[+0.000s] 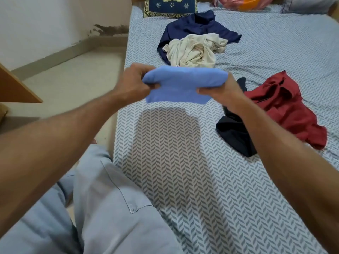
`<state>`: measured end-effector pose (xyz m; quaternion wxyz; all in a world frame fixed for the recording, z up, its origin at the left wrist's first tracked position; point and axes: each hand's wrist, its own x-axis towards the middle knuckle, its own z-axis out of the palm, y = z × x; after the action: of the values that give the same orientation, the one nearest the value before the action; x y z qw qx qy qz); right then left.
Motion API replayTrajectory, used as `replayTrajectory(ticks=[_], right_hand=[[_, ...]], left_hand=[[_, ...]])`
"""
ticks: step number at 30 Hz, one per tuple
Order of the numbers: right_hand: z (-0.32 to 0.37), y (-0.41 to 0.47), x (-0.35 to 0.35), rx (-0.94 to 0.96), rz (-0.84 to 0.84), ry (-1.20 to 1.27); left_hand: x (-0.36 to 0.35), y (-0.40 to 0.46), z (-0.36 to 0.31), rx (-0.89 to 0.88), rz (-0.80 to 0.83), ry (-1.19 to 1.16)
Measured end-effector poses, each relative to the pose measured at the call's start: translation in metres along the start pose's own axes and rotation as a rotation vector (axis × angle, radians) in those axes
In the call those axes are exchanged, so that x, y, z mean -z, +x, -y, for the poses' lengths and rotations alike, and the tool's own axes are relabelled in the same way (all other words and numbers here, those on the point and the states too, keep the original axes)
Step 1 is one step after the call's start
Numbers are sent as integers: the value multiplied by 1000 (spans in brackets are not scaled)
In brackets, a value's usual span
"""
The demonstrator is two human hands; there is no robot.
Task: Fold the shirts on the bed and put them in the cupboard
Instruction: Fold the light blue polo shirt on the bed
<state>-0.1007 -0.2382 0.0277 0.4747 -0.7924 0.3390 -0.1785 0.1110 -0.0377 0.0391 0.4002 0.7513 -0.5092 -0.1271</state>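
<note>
Above the patterned bed (183, 171), left hand (135, 83) and right hand (222, 90), arms outstretched, grip a folded blue shirt (183, 85).

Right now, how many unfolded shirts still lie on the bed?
4: navy shirt near the pillow, cream shirt on it, red shirt at right, black shirt beside it. More may lie hidden beneath.

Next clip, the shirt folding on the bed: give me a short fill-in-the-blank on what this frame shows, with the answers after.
1. Both the left hand and the right hand grip a folded shirt coloured light ____.
2. The cream shirt lies crumpled on top of the ____ shirt.
3. The black garment lies touching the ____ shirt.
4. The folded shirt is held ____ the bed, not resting on it.

Answers: blue; navy; red; above
</note>
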Motion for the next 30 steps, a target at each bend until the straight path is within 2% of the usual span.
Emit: replayTrajectory(ticks=[4, 9, 10, 14, 19, 22, 24, 27, 30], right_hand=[[-61, -42, -34, -193, 108, -172], [-95, -105, -56, -260, 291, -188], [-101, -113, -58, -230, 320, -180], [-122, -140, -64, 162, 371, -274], [-134, -171, -67, 509, 226, -529], [-147, -184, -66, 550, 274, -603], [-149, -185, -67, 518, 327, -608], [-133, -169, -68, 479, 297, -587], [-109, -136, -81, 464, 144, -540]], left_hand=[[-42, -57, 29, 42, 184, 121], [-79, -122, 49, 84, 351, 162], [-83, -132, 51, 60, 388, 176], [-87, -155, 56, -8, 477, 243], [-91, -167, 58, -295, 547, 402], [-95, -175, 62, -304, 612, 468], [-95, -177, 61, -276, 655, 433], [-86, -168, 56, -150, 601, 291], [-77, -144, 59, -23, 341, 171]])
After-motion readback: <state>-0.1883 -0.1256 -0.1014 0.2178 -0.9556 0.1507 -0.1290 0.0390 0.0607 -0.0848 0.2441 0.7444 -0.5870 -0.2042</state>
